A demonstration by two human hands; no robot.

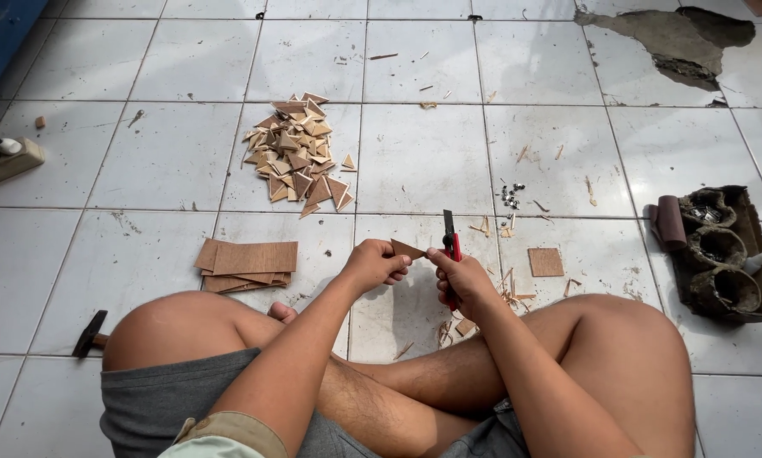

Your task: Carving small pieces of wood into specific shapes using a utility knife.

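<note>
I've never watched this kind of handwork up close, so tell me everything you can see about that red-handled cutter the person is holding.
The cutter has a red handle and a dark blade pointing up and away from the person. It stands nearly upright, gripped in the right hand, which hides its lower handle. Its blade sits right beside the small brown wooden piece pinched in the left hand; whether it touches the wood is unclear. It is held above the white tiled floor.

the single head-worn camera looked steeply down from above the seated person, close over the crossed legs at six o'clock, facing forward across the tiled floor toward twelve o'clock; there was no second view.
</note>
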